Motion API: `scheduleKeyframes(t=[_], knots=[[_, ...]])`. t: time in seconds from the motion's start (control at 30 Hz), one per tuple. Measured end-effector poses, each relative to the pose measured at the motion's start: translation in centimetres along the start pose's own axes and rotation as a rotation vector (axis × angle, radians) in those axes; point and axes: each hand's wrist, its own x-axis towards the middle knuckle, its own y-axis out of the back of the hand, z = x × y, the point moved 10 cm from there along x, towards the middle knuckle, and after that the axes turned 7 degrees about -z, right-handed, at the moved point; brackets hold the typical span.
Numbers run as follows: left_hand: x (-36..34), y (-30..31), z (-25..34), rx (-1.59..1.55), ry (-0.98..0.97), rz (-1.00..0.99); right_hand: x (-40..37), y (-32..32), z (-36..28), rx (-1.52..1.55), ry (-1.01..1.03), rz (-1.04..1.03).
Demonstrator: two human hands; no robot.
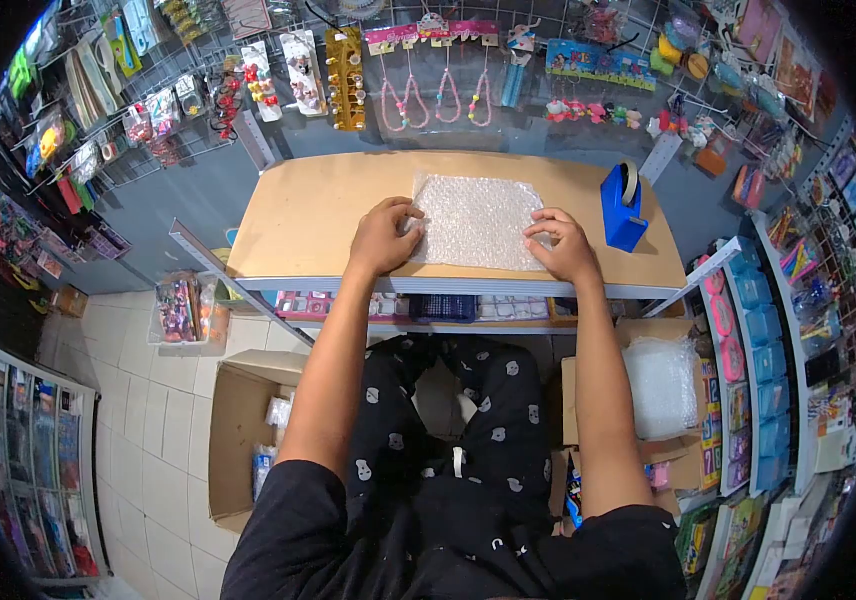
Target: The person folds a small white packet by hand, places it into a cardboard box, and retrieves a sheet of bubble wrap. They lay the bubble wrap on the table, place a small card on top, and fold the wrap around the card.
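A sheet of clear bubble wrap [478, 222] lies flat on the wooden tabletop [318, 205]. My left hand [386, 236] is at its left edge, fingers curled and thumb bent in against the plastic. At the opposite edge, my right hand [560, 244] has its thumb and fingers curved round the margin of the sheet. Both hands appear to hold the wrap by its sides, though the exact contact under the fingertips is hard to see. A blue tape dispenser [624, 212] with a roll of tape stands to the right of my right hand.
Hair accessories and beaded necklaces [435, 95] hang on a wire rack behind the table. Below the tabletop runs a shelf with a dark blue basket [443, 307]. An open cardboard box [238, 440] is at my left; more bubble wrap [660, 385] sits in a box at my right.
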Motion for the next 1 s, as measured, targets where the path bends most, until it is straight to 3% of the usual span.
scheduleKeyframes(t=[0.17,0.37,0.67,1.0], knots=[[0.06,0.03,-0.13,-0.003,-0.018,0.007,0.02,-0.14,0.14,-0.008,-0.043,-0.035],[-0.02,0.15,0.26,0.014,-0.025,-0.017,0.15,-0.36,0.12,-0.029,0.045,-0.037],[0.14,0.06,0.05,0.021,-0.032,-0.013,0.16,-0.42,0.17,0.038,-0.059,-0.071],[0.16,-0.08,-0.15,0.017,-0.013,-0.024,0.26,-0.72,0.80,0.094,-0.043,-0.089]])
